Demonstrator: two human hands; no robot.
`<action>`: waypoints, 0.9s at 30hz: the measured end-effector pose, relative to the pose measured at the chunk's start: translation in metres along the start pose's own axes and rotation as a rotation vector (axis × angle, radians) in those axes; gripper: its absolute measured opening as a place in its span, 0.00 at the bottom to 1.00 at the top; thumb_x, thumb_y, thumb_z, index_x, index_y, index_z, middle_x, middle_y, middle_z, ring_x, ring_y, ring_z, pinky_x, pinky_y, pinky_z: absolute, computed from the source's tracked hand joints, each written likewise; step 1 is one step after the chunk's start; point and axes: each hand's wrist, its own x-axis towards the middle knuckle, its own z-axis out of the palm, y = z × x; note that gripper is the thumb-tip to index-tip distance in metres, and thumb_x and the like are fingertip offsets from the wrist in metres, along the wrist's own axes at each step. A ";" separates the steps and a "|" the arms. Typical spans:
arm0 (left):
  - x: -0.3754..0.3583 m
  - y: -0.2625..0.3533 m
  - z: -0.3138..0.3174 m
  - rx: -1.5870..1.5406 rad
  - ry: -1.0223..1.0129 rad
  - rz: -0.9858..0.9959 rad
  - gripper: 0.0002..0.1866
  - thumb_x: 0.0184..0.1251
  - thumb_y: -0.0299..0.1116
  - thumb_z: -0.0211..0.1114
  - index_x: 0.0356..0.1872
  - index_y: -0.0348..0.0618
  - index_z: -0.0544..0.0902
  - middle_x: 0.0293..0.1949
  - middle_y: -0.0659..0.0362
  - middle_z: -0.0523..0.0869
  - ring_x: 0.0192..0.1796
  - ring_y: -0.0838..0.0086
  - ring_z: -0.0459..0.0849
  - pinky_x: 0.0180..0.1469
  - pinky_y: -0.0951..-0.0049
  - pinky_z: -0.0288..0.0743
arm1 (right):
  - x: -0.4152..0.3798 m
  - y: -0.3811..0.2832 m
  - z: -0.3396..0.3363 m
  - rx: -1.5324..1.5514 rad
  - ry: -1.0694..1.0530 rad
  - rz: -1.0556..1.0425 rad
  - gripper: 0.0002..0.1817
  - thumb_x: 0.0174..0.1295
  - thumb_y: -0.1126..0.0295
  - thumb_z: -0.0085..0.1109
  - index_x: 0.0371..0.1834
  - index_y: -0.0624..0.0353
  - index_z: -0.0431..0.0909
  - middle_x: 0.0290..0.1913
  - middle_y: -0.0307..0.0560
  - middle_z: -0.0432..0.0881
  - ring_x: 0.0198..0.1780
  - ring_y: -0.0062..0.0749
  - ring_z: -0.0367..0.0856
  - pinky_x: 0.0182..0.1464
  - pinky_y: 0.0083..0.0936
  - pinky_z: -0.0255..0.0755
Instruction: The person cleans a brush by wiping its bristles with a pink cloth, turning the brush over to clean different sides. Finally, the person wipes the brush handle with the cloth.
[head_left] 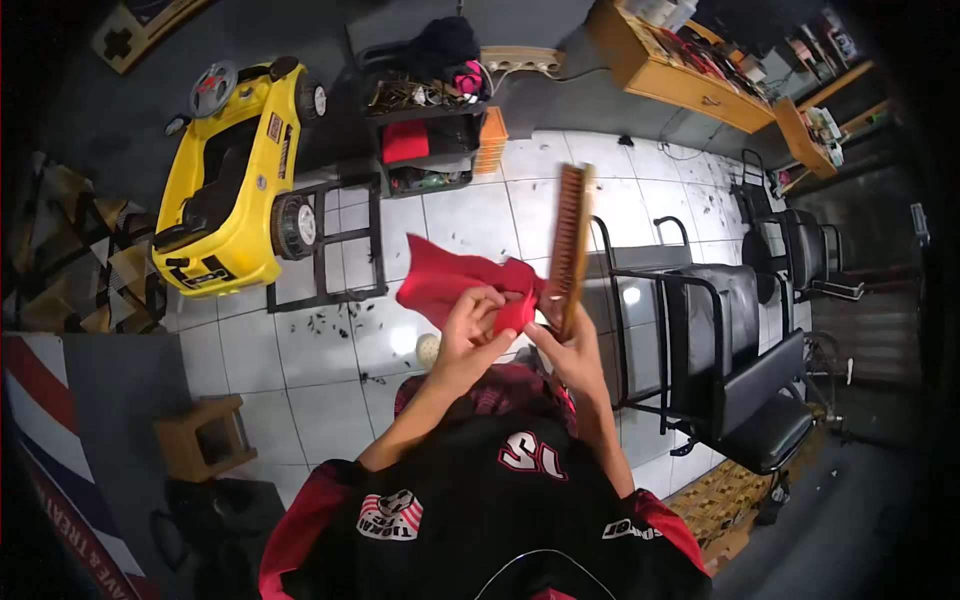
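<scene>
In front of my chest, a red cloth [445,275] hangs bunched between my two hands, its loose end spreading out to the left. My left hand [472,335] pinches the cloth with curled fingers. Held upright in my right hand [572,350] is a long wooden brush [570,240] with brown bristles facing left. The thumb of that hand reaches toward the red cloth, close to the left fingertips. The lower end of the brush is covered by my right fingers.
A yellow toy car [235,180] stands at the left on a black frame. Behind my hands is a black shelf cart [425,130]. Black chairs [715,320] line the right, near a wooden drawer cabinet [690,75]. Dark hair clippings lie on the white tiles [325,400]; a small wooden stool [190,440] sits lower left.
</scene>
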 end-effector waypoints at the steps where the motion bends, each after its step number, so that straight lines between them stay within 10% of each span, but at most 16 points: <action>1: 0.000 -0.011 0.009 -0.119 0.044 -0.003 0.22 0.53 0.14 0.55 0.50 0.43 0.66 0.54 0.56 0.71 0.49 0.78 0.74 0.43 0.82 0.70 | 0.000 -0.003 -0.005 -0.034 -0.052 0.077 0.22 0.53 0.76 0.61 0.51 0.69 0.66 0.50 0.51 0.74 0.51 0.30 0.73 0.53 0.24 0.68; 13: -0.008 -0.037 0.108 -0.407 0.219 -0.290 0.12 0.58 0.24 0.54 0.43 0.34 0.71 0.42 0.55 0.77 0.47 0.71 0.76 0.52 0.69 0.70 | -0.045 0.039 -0.114 0.176 -0.120 0.155 0.27 0.53 0.73 0.62 0.55 0.70 0.63 0.51 0.52 0.74 0.52 0.29 0.72 0.55 0.25 0.67; 19: -0.019 -0.051 0.138 -0.188 0.182 -0.033 0.10 0.61 0.25 0.51 0.44 0.37 0.70 0.42 0.56 0.77 0.46 0.73 0.75 0.52 0.72 0.68 | -0.058 0.045 -0.163 0.167 -0.383 0.263 0.18 0.51 0.71 0.65 0.36 0.62 0.65 0.26 0.31 0.63 0.29 0.16 0.62 0.30 0.15 0.61; 27: -0.038 -0.065 0.146 0.705 0.426 0.343 0.10 0.64 0.22 0.47 0.46 0.38 0.69 0.39 0.59 0.73 0.42 0.80 0.72 0.46 0.80 0.66 | -0.054 0.031 -0.204 -0.236 -0.242 0.048 0.14 0.54 0.72 0.60 0.42 0.66 0.73 0.24 0.42 0.77 0.27 0.20 0.71 0.30 0.21 0.67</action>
